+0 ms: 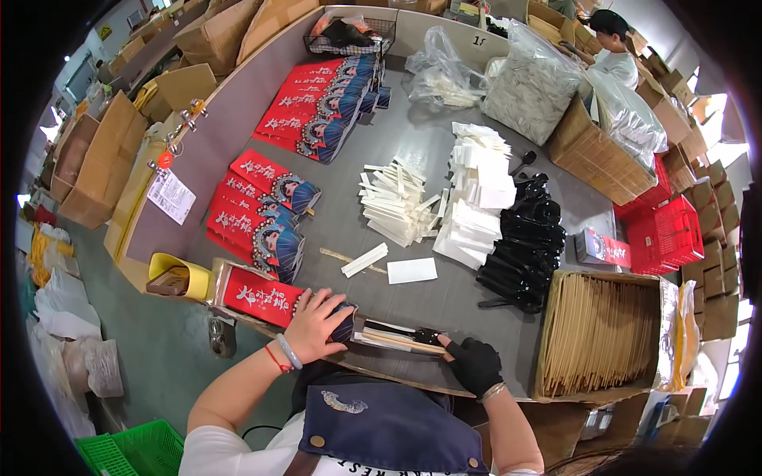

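Observation:
My left hand (pixel 315 321), bare with a bracelet and a red cord at the wrist, presses on a red printed sleeve (pixel 266 297) at the near table edge. My right hand (pixel 472 362), in a black fingerless glove, pushes a bundle of wooden chopsticks, a white packet and a black utensil (pixel 397 337) toward the sleeve's open end. The bundle lies partly inside the sleeve.
Rows of filled red sleeves (pixel 262 218) (pixel 325 103) lie left and far. White packets (pixel 397 202), napkins (pixel 480 194) and black spoons (pixel 524 246) are mid-table. A box of chopsticks (pixel 599 333) stands right. Red crates (pixel 667 230) and another person (pixel 611 47) are far right.

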### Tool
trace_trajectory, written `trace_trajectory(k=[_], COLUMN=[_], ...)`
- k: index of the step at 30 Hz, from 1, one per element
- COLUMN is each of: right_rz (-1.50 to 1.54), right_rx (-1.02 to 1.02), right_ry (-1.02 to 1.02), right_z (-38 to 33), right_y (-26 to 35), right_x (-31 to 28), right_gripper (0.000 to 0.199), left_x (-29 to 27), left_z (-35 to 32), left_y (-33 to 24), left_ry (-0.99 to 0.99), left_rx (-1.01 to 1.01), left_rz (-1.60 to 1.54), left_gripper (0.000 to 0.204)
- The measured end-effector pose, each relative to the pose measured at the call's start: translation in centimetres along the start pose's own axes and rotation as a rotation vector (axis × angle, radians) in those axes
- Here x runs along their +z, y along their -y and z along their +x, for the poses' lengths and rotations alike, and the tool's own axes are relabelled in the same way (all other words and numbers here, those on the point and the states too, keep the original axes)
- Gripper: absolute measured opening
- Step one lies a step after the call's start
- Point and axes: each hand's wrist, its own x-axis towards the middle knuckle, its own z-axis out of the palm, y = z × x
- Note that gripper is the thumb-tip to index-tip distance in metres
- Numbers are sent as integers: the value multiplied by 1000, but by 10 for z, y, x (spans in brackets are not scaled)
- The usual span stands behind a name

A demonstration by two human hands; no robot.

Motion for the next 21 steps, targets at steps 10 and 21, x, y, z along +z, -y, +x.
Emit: trace_trajectory(k=[10, 21], right_rz=[418, 906], right_rx=[-250, -30], right_ry=[-183, -185], right_z=[39, 45], right_y=[50, 76], right_x=[16, 19], right_gripper=[28, 34], left_x=[18, 18], left_z=[41, 51], left_y=[-34, -40], left_ry=[-21, 28], left_rx=[156, 160], left_rz=[-143, -103], left_gripper=[70, 76])
